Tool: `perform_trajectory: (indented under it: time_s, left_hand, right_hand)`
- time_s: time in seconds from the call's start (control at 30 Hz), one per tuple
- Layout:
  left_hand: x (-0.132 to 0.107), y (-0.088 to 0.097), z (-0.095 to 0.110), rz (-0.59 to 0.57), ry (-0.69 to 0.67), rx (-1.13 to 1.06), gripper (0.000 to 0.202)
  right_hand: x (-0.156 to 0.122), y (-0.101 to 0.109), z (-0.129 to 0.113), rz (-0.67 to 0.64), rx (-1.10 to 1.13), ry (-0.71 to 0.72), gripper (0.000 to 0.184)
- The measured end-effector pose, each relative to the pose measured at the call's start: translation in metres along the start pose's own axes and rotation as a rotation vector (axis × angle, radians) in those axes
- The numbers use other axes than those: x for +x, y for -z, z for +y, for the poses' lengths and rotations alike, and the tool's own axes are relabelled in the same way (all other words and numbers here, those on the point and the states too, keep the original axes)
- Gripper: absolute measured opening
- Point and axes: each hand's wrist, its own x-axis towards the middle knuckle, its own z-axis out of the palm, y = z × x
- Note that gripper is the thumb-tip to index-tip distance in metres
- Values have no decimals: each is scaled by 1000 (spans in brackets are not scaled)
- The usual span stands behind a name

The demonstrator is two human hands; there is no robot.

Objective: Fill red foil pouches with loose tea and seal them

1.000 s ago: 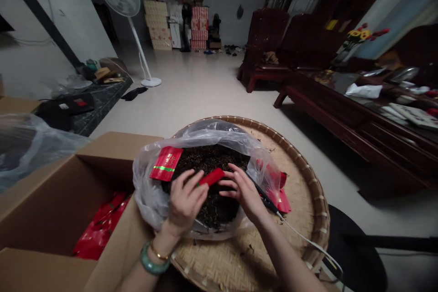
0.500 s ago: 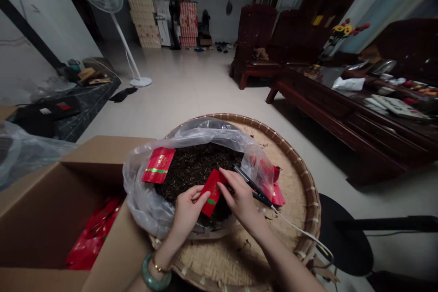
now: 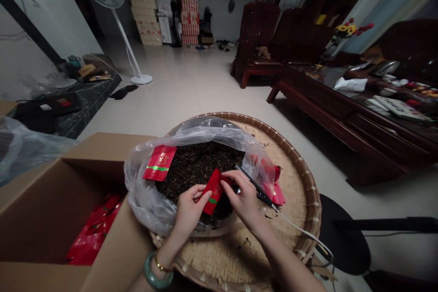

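Left hand [image 3: 190, 209] is grasping a red packet [image 3: 212, 198] along its left edge, thumb lying on the face and fingers curling behind. Right hand [image 3: 242, 195] is pinching the same packet near its upper right edge between thumb and fingers. The packet is tilting, its printed face and green band showing, and is being held above dark dried leaves [image 3: 191, 169]. Whether its mouth is sealed cannot be told.

The leaves are filling a translucent plastic bag [image 3: 143, 207], which is sitting on a round woven tray [image 3: 212, 260] with its rim spreading wide. A second red packet [image 3: 160, 163] with a green band is lying flat on the left part of the bag's rim. A black handheld device [image 3: 263, 196] is resting at the bag's right side, just beside the right hand, its white cord [image 3: 293, 225] trailing across the tray. Further red packets [image 3: 278, 195] are lying at the right of the bag, partly showing through the plastic. Loose leaf bits are dotting the tray.

A cardboard box [image 3: 37, 219] is standing at the tray's left, containing a heap of red packets [image 3: 96, 232]. A green bangle [image 3: 150, 276] and a gold bracelet [image 3: 159, 262] are encircling the left wrist.
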Motion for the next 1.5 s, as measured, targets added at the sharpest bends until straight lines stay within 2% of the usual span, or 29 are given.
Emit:
perform_trajectory:
  time_s: [0.2, 0.47, 0.67, 0.77, 0.87, 0.93, 1.17, 1.23, 1.37, 1.5]
  left_hand:
    - [-3, -1, -3, 15, -34, 78, 20]
    - [-4, -5, -2, -47, 56, -100, 22]
    - [-6, -6, -6, -59, 71, -147, 22]
    - [-7, -5, -5, -52, 62, -129, 23]
    - [-8, -5, -2, -20, 37, -63, 23]
    - [-8, -4, -1, 1, 22, -28, 22]
    - [-7, -5, 0, -47, 34, -83, 24]
    - [-7, -6, -1, -57, 40, -98, 24]
    - [-8, -5, -2, -52, 27, -90, 24]
    - [-9, -3, -6, -13, -26, 29, 21]
  right_hand:
    - [-4, -2, 7, 14, -93, 69, 31]
    - [-6, -2, 11, 46, -215, 296, 46]
    - [-6, -2, 11, 89, -203, 339, 39]
    - [-6, -2, 11, 84, -163, 282, 29]
    - [-6, -1, 10, 76, -105, 96, 26]
    - [-6, -1, 9, 56, -88, 25, 29]
    - [-5, -2, 6, 50, -135, 216, 35]
    - [-5, -1, 4, 41, -125, 231, 34]
    - [-3, 0, 2, 29, -66, 162, 22]
    - [-2, 1, 5, 20, -73, -13, 5]
